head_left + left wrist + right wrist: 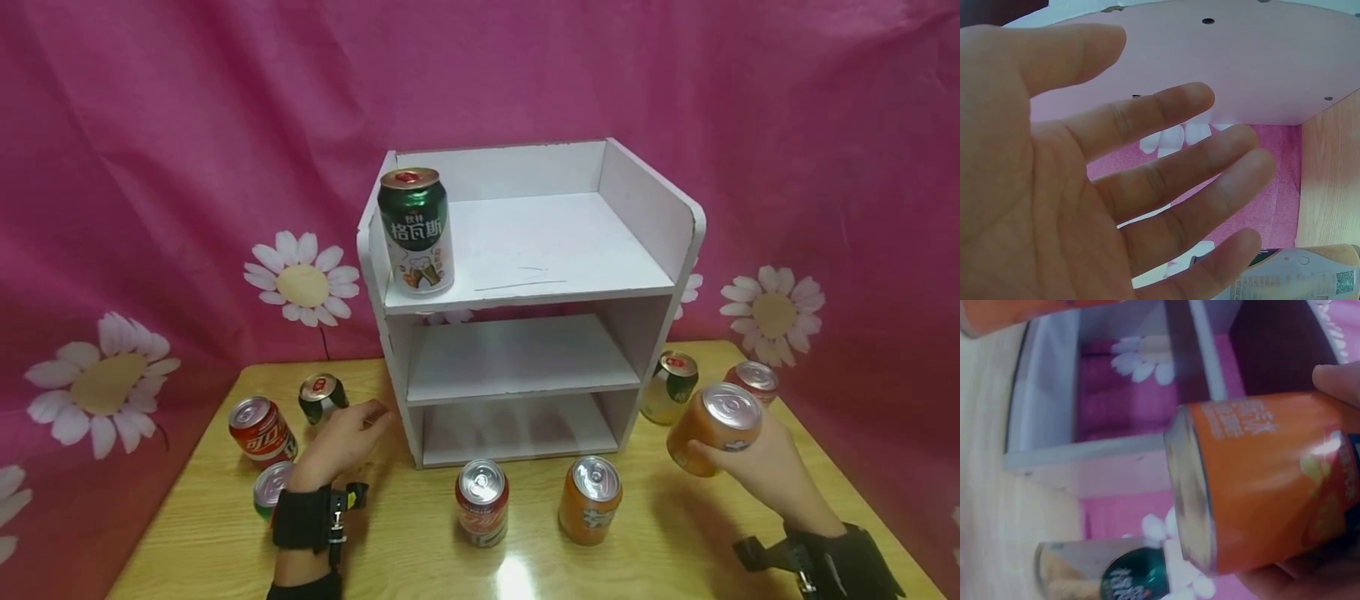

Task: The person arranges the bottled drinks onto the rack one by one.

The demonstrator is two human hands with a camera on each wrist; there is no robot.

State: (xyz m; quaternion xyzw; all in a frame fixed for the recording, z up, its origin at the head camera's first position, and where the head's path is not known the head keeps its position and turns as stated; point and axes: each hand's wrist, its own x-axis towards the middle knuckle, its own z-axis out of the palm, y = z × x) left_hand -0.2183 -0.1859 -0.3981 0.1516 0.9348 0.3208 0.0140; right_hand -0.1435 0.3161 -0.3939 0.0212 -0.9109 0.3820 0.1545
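My right hand (772, 467) grips an orange soda can (716, 429), raised above the table at the right of the shelf. In the right wrist view the orange can (1260, 481) lies sideways across the picture, thumb on one side and fingers on the other. My left hand (345, 442) holds nothing and hovers by the shelf's left side. Its fingers (1160, 175) are spread and loosely extended in the left wrist view. Near it stands a green-and-gold can (322, 398). The white shelf (525, 287) bears a green-and-white can (416, 233) at its top left.
On the table (405, 533), a red cola can (482, 504) and another orange can (591, 500) stand before the shelf. A red can (262, 432) and a green can (272, 487) are at left. Behind my right hand are a green-topped can (670, 390) and a red can (753, 379).
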